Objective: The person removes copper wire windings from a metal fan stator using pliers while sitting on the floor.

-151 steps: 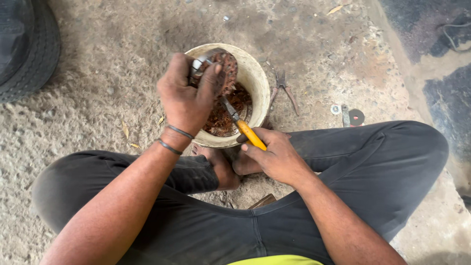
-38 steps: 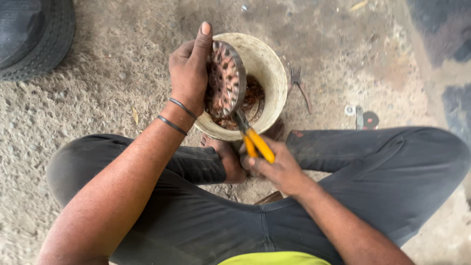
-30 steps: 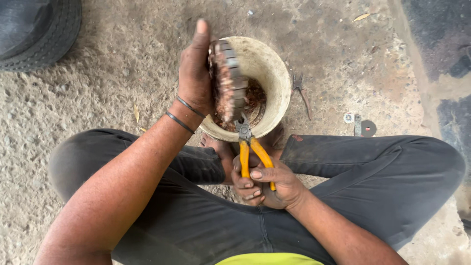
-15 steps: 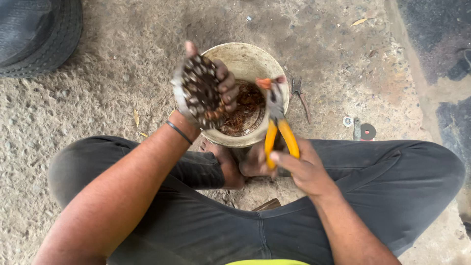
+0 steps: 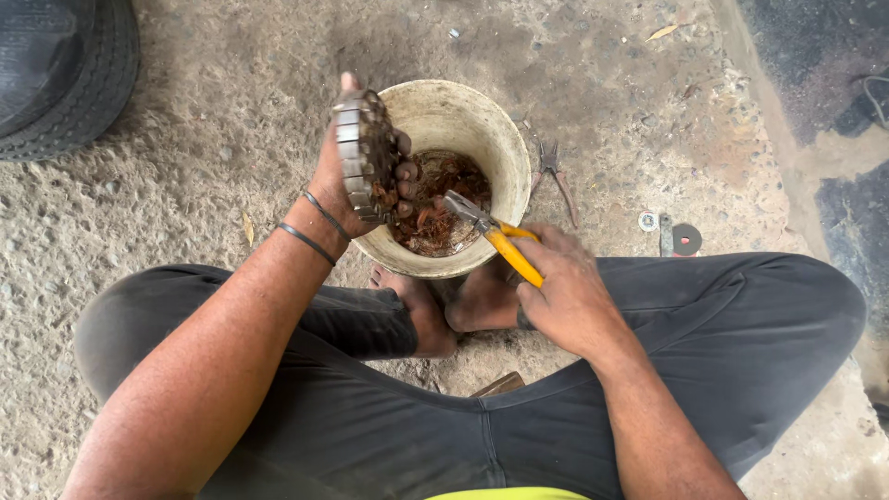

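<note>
My left hand grips a round, greasy metal bearing on edge over the left rim of a dirty white bucket. Brown grease fills the bucket's bottom. My right hand is closed on yellow-handled pliers. The pliers' jaws reach into the bucket, just right of the bearing. The bucket stands on the ground between my bare feet.
A black tyre lies at the top left. Small pliers lie on the ground right of the bucket. Beyond them are a washer and a dark disc. My crossed legs in grey trousers fill the foreground.
The bearing has turned from face-on to edge-on in my left hand. My right hand has brought the pliers down from the bucket's right rim into the bucket.
</note>
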Available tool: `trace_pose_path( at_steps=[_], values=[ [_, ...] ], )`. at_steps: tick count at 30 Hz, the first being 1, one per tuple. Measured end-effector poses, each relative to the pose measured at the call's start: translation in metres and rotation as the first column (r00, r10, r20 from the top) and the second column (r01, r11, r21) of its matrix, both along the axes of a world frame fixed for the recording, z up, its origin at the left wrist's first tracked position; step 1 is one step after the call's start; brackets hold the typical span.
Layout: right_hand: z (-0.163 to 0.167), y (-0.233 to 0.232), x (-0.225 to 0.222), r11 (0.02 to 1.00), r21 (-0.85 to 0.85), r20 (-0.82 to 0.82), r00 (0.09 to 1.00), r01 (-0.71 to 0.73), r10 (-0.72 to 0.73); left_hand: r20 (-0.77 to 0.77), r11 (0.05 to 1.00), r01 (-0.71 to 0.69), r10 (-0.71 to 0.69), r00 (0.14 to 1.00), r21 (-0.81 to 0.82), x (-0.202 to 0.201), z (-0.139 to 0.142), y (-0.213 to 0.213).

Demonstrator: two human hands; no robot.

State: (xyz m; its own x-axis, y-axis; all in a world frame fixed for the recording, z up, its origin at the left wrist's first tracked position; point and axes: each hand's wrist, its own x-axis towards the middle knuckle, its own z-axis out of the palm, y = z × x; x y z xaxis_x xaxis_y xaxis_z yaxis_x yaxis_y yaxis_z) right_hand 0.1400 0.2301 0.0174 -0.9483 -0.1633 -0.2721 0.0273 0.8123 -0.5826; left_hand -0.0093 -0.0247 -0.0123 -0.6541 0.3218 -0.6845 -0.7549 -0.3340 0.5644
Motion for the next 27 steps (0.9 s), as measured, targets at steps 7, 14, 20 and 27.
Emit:
trace_pose_path(
  at_steps=[7,14,20,27],
  values=[
    [0.010,-0.011,0.002,0.998,-0.049,0.007,0.999,-0.049,0.050,-0.050,1.000,0.020,-0.019,0.999,0.008,0.004,-0.024,0.013],
    [0.015,-0.019,0.007,0.993,-0.017,-0.103,0.988,-0.115,0.113,-0.038,0.938,0.183,-0.203,0.978,-0.294,0.008,-0.039,0.020],
    [0.012,-0.022,0.013,0.995,-0.008,-0.123,0.988,-0.095,0.093,0.066,0.908,0.236,-0.227,0.972,-0.345,0.015,-0.039,0.029],
    [0.007,-0.028,0.010,0.990,-0.133,-0.067,0.996,0.041,-0.051,-0.019,0.976,0.138,-0.143,0.989,-0.167,0.011,-0.020,0.028]
  ],
)
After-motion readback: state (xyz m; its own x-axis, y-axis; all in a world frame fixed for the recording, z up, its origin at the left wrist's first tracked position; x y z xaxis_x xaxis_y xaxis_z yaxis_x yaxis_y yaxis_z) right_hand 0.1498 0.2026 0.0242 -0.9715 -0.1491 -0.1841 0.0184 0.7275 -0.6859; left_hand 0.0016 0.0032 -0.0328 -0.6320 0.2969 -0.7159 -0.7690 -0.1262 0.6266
